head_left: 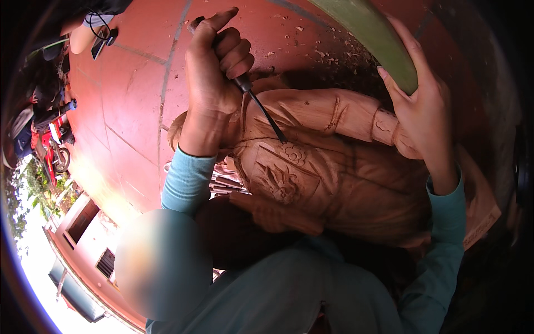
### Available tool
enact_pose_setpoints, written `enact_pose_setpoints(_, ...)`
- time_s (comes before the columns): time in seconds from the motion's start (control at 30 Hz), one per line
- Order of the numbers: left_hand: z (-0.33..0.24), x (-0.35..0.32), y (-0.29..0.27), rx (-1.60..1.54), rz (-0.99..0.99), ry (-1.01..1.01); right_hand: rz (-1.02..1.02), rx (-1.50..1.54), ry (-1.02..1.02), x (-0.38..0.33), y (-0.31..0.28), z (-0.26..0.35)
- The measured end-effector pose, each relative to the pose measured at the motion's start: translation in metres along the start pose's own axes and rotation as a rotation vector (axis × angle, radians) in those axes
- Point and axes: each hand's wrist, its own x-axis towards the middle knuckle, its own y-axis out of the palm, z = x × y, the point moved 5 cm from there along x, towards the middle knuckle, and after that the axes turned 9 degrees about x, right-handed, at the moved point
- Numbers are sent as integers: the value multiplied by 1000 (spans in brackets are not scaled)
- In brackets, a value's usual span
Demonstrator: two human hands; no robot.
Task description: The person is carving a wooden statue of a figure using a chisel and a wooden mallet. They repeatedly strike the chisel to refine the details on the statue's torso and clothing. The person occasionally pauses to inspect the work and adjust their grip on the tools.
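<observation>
My left hand (219,67) is closed in a fist round the handle of a carving chisel (266,113). Its dark, thin blade slants down to the right, and the tip meets the carved cloud-like motif on the chest of a wooden statue (356,167). This reddish-brown figure lies on its side across my lap area, with carved robe folds, a sleeve and a square relief panel. In my right hand (423,106) is the end of a long, curved, smooth green piece (384,44), gripped between thumb and fingers; its far end runs out of view, so its kind is unclear.
Wood shavings (356,50) lie scattered on the red tiled floor (128,83) beyond the statue. Several carving tools (227,183) show under my left forearm. At the far left are another person's knee (82,40), a red motorbike (51,153) and a building (92,234).
</observation>
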Motion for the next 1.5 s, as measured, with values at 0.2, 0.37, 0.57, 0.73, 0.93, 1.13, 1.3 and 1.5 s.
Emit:
enact_pose_setpoints(0.2, -13, 13, -18, -167, 231, 1, 54, -11, 101, -3, 0, -1)
enact_pose_setpoints(0.37, -3, 11, -18, -51, 147, -2, 30, 8, 40, -1, 0, -2)
enact_pose_setpoints(0.57, 5, 11, -19, 70, 16, -8, 56, -36, 73, 0, -1, -5)
enact_pose_setpoints(0.73, 13, 10, 1, 201, -64, -29, 69, -58, 97, 0, -1, -4)
enact_pose_setpoints(0.93, -14, -1, -8, -353, 115, -28, 59, 18, 94, -1, -2, -7)
enact_pose_setpoints(1.13, -19, -11, -8, -54, -6, 89, 70, 33, 84, -1, -1, -11)
enact_pose_setpoints(1.3, -19, -9, -12, -13, 134, 125, 73, 37, 128, -2, -1, -10)
enact_pose_setpoints(1.5, -22, -20, -5, 186, -20, 220, 42, 66, 61, -2, 2, -9)
